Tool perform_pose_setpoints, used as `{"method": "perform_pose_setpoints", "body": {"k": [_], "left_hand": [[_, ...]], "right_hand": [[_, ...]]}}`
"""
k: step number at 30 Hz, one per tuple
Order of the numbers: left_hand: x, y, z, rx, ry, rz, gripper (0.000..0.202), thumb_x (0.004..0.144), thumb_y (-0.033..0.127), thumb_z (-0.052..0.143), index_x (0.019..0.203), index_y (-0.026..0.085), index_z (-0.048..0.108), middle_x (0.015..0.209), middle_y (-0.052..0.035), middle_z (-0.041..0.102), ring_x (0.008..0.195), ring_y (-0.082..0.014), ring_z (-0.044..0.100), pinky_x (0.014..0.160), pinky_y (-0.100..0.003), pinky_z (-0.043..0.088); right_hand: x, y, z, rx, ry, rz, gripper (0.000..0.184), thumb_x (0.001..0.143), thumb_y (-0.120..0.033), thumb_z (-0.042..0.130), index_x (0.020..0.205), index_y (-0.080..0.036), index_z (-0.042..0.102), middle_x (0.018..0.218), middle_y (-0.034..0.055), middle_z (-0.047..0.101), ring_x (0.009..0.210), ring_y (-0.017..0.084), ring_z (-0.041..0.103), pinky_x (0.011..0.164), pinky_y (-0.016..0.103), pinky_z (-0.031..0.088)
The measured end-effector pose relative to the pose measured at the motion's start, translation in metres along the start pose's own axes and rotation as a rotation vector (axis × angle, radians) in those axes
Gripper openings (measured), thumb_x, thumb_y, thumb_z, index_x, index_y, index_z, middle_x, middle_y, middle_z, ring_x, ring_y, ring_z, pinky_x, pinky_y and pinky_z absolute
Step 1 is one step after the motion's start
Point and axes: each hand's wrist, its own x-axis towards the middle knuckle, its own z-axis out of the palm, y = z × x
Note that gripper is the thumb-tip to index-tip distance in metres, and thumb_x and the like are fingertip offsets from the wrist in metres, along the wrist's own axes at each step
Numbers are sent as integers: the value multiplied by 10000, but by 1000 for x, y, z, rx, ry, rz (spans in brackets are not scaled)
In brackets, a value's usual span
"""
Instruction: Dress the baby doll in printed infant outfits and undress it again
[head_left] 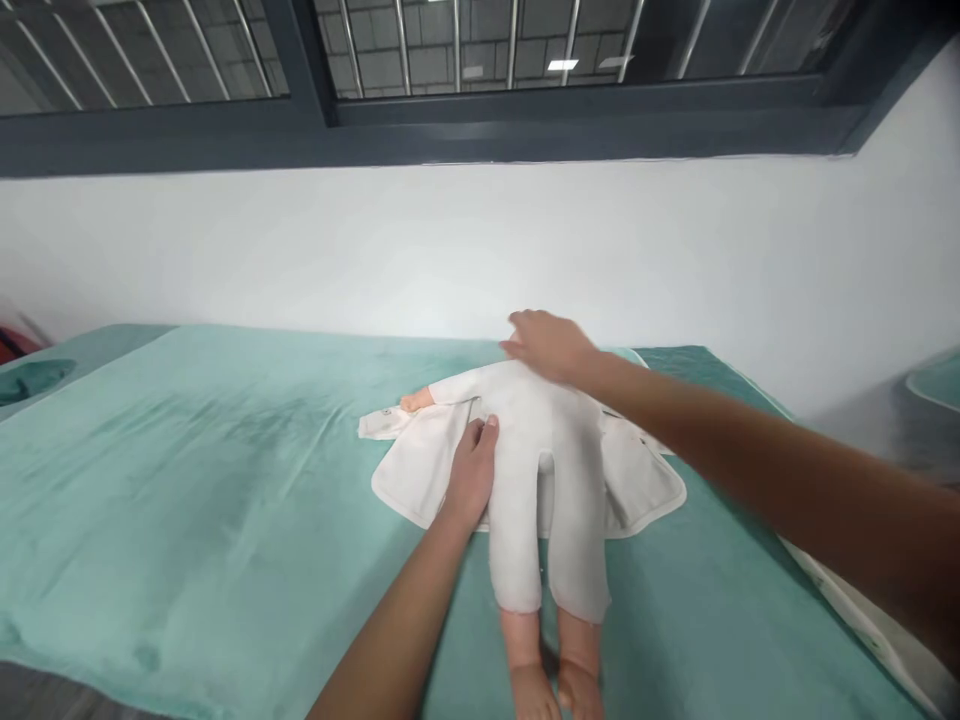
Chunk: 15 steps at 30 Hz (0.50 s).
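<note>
Before you, the green cloth (pixel 225 480) spreads widest, reaching back to the white wall (pixel 337 240). Above that wall runs the dark window frame (pixel 562 130), with metal bars (pixel 457 50) behind it. The doll (pixel 544 420) lies on the cloth right in front of you, its legs pointing your way and its white body on top of the opened white garment (pixel 645 480), which fans out past both its sides. Your right hand (pixel 551 345) is at the doll's far end, covering the head area, fingers near one another; you can't tell whether it grips anything there. Your left hand (pixel 472 475) is against the side of the doll's body, over the garment, thumb and forefinger close together; whether they pinch any fabric can't be told. The bare feet (pixel 534 692) lie nearest you. Smallest is the doll's little hand (pixel 418 400), beside the garment's sleeve (pixel 381 424).
</note>
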Motion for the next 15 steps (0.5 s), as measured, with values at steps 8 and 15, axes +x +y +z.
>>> {"method": "perform_pose_setpoints", "body": {"k": [8, 15], "left_hand": [[17, -16, -15, 906, 46, 334, 280, 970, 229, 328, 1119, 192, 561, 1118, -117, 643, 994, -263, 590, 773, -362, 456], [47, -27, -40, 1063, 192, 370, 210, 875, 233, 524, 1060, 156, 588, 1120, -156, 607, 1072, -319, 522, 863, -438, 427]], "right_hand": [[34, -106, 68, -10, -261, -232, 328, 869, -379, 604, 1108, -154, 587, 1218, 146, 596, 1178, 305, 505, 901, 394, 429], [27, -73, 51, 98, -247, -217, 358, 921, -486, 462, 1123, -204, 548, 1157, 80, 639, 935, 223, 613, 706, 300, 410]]}}
